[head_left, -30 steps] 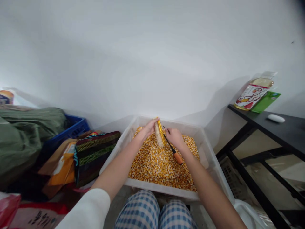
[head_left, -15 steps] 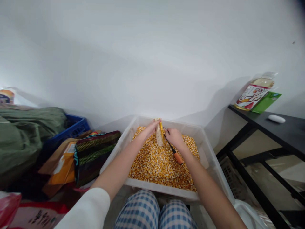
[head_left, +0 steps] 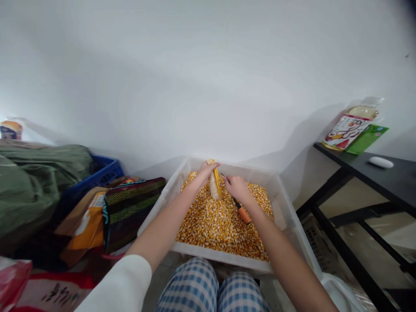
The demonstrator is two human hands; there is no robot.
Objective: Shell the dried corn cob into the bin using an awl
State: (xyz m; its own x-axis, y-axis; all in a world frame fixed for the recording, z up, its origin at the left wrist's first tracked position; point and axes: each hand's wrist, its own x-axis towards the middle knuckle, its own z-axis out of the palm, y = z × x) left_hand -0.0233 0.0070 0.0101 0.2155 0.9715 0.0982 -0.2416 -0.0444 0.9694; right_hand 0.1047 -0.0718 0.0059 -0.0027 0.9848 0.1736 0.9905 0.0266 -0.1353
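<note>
The left hand point(head_left: 204, 172) pinched the top of a long, half-bare yellow corn cob point(head_left: 214, 187). The right hand point(head_left: 237, 187), knuckles up, gripped a thin dark tool point(head_left: 224, 176) beside it. Both arms point(head_left: 172, 225) reached over yellow-white kernels point(head_left: 208, 229) in a cloudy plastic tub point(head_left: 221, 256).

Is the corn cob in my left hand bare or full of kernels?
In between: the cob shows a pale, stripped face, with yellow kernels along its right side.
</note>
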